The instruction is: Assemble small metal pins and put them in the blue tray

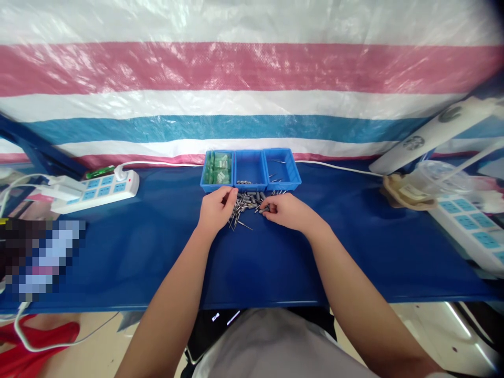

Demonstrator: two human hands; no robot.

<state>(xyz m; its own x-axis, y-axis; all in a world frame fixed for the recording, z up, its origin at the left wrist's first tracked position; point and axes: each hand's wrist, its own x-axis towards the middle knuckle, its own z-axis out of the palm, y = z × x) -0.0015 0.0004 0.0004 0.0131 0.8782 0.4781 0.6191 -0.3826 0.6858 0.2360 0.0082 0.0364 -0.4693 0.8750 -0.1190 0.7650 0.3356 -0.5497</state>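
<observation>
From my end I see a loose pile of small silvery metal pieces, short cylinders and thin pins jumbled at many angles on the blue table. One long pin sticks out toward the near edge. I also see short silvery bits lined up along the near wall inside the middle blue box.

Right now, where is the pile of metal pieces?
In the head view, the pile lies near centre, between left hand and right hand, in front of the blue bins.
</observation>
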